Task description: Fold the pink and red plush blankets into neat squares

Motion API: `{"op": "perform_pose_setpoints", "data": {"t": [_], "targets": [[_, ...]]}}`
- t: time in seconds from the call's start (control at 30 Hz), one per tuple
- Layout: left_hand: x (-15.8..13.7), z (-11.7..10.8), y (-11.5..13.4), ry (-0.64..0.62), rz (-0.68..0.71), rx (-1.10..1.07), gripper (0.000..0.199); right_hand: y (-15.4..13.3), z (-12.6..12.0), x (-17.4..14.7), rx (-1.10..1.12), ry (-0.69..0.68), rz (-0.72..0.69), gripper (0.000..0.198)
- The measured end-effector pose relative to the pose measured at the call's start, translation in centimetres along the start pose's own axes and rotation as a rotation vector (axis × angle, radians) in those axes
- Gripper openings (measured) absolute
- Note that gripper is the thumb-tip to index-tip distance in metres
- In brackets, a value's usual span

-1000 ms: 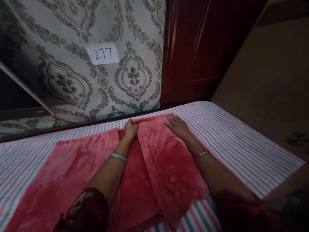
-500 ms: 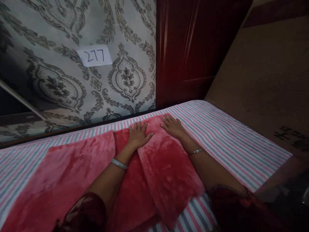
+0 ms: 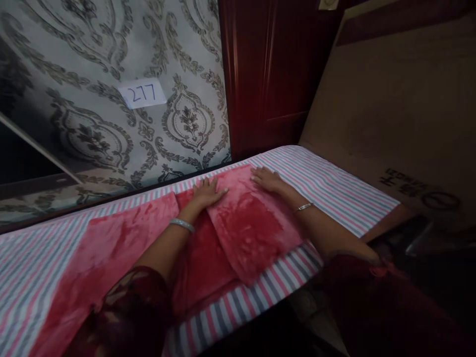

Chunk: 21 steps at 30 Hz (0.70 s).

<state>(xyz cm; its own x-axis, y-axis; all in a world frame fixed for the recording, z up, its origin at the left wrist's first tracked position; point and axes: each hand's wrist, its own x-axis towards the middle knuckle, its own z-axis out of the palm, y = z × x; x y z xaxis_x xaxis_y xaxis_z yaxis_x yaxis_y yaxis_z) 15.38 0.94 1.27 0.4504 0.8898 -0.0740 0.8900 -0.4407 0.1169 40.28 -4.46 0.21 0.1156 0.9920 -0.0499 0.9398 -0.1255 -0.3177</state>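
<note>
Head view: got left hand and right hand resting on red blanket, near its far edge, both splayed and ungripped, with striped sheet underneath it.

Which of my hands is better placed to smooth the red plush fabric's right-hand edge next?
Probably your right hand: it rests at that edge of the red plush fabric, near the far corner, while your left hand lies farther left, by the fold's inner edge.

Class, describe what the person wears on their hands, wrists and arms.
The ungloved left hand has a pale, rounded wrist bangle; the ungloved right hand, a thinner silvery bracelet. Dark red sleeves stop well above the wrists; shadow hides finer detail.
</note>
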Motion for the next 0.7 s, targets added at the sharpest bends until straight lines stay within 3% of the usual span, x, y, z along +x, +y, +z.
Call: {"op": "perform_pose_setpoints", "data": {"t": [0.1,0.27,0.4,0.53,0.7], "targets": [[-3.0,0.0,2.1,0.106,0.153,0.034,0.080,2.0,0.2,-4.7,-0.049,0.088,0.036,0.064],[-8.5,3.6,5.1,0.047,0.377,0.006,0.089,4.0,3.6,-11.3,-0.113,0.105,0.017,0.064],[-9.5,5.5,5.5,0.054,0.368,0.039,0.091,4.3,5.2,-12.2,-0.110,0.117,0.041,0.065],[-9.9,4.3,5.3,-0.017,0.364,0.005,0.087,4.4,5.1,-12.0,-0.128,0.136,0.025,0.064],[-15.2,3.1,5.0,0.001,0.466,-0.077,0.072,2.7,4.7,-13.2,-0.184,0.216,0.065,0.060]]}}
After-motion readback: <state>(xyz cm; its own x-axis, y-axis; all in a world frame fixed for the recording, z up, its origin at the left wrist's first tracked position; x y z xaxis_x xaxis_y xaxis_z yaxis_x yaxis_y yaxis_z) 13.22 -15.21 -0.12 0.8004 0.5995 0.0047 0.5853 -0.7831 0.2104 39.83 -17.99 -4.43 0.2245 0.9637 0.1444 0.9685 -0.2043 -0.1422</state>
